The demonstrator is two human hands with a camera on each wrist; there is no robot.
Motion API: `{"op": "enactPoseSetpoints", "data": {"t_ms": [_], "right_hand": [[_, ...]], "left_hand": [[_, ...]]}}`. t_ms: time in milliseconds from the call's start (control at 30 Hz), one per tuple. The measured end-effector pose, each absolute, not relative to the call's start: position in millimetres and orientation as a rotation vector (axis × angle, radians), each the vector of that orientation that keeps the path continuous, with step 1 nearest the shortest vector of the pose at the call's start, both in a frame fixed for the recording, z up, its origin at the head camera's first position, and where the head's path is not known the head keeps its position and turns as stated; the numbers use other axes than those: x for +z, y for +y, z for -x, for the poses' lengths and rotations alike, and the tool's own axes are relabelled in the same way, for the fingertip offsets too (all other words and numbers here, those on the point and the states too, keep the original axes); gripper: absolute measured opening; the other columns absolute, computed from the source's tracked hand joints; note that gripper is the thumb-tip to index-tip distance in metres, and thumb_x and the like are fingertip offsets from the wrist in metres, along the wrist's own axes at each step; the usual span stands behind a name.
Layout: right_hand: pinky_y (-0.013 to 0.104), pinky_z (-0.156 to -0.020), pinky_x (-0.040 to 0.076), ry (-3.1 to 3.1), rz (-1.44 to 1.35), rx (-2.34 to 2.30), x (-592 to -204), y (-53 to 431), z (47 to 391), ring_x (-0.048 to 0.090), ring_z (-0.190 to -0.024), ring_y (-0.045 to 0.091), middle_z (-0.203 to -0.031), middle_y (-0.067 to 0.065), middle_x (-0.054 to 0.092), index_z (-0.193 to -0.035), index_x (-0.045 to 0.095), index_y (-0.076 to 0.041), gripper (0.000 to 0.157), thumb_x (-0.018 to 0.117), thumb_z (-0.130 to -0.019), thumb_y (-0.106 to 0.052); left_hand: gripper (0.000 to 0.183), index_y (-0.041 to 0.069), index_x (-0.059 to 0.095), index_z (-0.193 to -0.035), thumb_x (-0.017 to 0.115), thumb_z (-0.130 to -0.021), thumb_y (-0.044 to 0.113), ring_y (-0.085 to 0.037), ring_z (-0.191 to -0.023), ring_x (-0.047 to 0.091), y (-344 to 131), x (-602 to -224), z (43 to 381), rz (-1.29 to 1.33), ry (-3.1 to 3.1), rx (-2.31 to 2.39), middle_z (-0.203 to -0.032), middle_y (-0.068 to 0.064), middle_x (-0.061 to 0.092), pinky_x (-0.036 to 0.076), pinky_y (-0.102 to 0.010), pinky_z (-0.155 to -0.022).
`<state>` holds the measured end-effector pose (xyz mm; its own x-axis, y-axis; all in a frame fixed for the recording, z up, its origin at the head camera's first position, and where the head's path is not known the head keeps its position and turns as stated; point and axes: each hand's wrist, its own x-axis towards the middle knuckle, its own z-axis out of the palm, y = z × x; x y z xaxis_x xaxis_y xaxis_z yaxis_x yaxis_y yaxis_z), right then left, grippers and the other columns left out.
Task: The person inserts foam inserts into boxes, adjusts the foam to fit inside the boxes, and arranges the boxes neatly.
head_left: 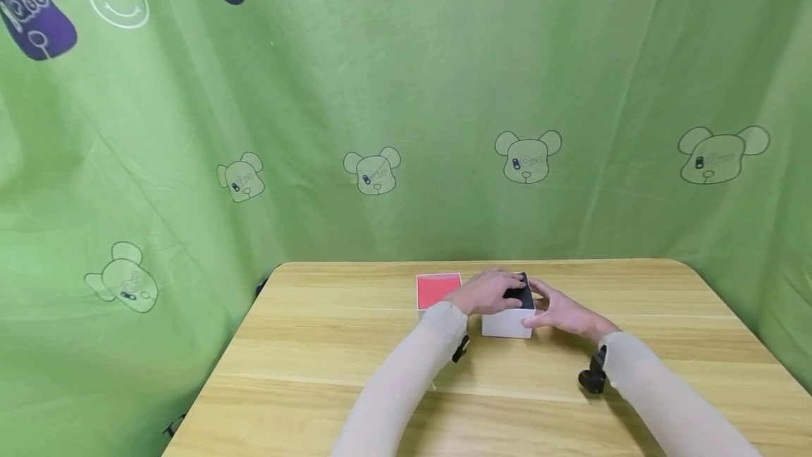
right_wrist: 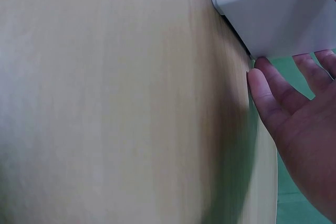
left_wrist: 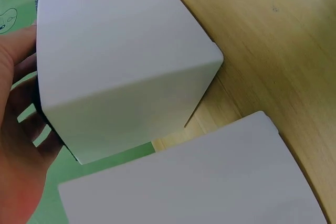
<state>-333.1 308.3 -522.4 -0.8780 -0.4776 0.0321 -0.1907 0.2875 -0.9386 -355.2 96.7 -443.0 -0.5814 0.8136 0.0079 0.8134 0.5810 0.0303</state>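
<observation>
Two white boxes stand side by side on the table. The right one, a white box (head_left: pixel 507 324) with a black top surface (head_left: pixel 521 295), has both hands on it. My left hand (head_left: pixel 485 292) reaches over it from the left, its spread fingers resting on the black top. At its right side, my right hand (head_left: pixel 561 311) holds the box, thumb on the front face and fingers along the side. In the right wrist view, fingertips (right_wrist: pixel 258 80) of that hand lie at the box's lower edge. A red-topped white box (head_left: pixel 439 290) stands to the left, partly behind my left wrist.
The wooden table (head_left: pixel 330 358) has its far edge a little behind the boxes. A green curtain (head_left: pixel 438 224) with printed bear heads hangs behind and on both sides. Dark wrist cameras, such as the right one (head_left: pixel 593 376), hang under the sleeves.
</observation>
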Motion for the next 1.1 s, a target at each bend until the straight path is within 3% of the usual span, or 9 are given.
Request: {"op": "enactPoseSetpoints", "data": {"t_ms": [167,400,567,700,1100], "right_hand": [[0.045,-0.097,0.041,2.287,0.613,-1.639,-523,308,334,0.028,-0.129,0.052,-0.15,0.032,0.01,-0.15,0.002,0.001,0.098,0.073,-0.082,-0.009],[0.046,-0.098,0.04,2.272,0.63,-1.652,-524,308,334,0.025,-0.13,0.053,-0.15,0.031,0.008,-0.15,0.004,0.001,0.097,0.073,-0.083,-0.009],[0.043,-0.097,0.042,2.26,0.639,-1.663,-523,308,334,0.025,-0.13,0.053,-0.149,0.032,0.011,-0.15,0.004,0.001,0.096,0.072,-0.082,-0.007],[0.04,-0.096,0.043,2.261,0.632,-1.669,-523,307,334,0.026,-0.13,0.051,-0.149,0.031,0.012,-0.15,0.004,0.0,0.097,0.072,-0.082,-0.006],[0.042,-0.097,0.042,2.27,0.641,-1.669,-525,308,335,0.025,-0.13,0.052,-0.15,0.031,0.01,-0.15,0.006,0.001,0.096,0.073,-0.081,-0.008]], "left_hand": [[0.046,0.02,0.051,-0.138,0.048,-0.098,0.042,-0.01,-0.129,0.039,97,-446,356,-1.408,2.78,0.048,-0.142,0.007,0.045,0.028,-0.021,-0.105],[0.05,0.021,0.052,-0.137,0.05,-0.095,0.047,-0.009,-0.13,0.038,98,-454,360,-1.346,2.807,0.164,-0.141,0.006,0.046,0.029,-0.021,-0.105],[0.046,0.02,0.059,-0.13,0.057,-0.092,0.046,-0.005,-0.111,0.051,102,-456,362,-1.349,2.812,0.241,-0.13,0.007,0.056,0.04,-0.016,-0.088],[0.044,0.021,0.063,-0.124,0.06,-0.089,0.047,-0.002,-0.095,0.053,104,-457,364,-1.342,2.823,0.271,-0.122,0.009,0.06,0.04,-0.013,-0.074],[0.039,0.028,0.069,-0.112,0.07,-0.08,0.051,0.001,-0.081,0.049,111,-453,360,-1.208,2.896,0.274,-0.102,0.015,0.062,0.036,-0.013,-0.063]]}}
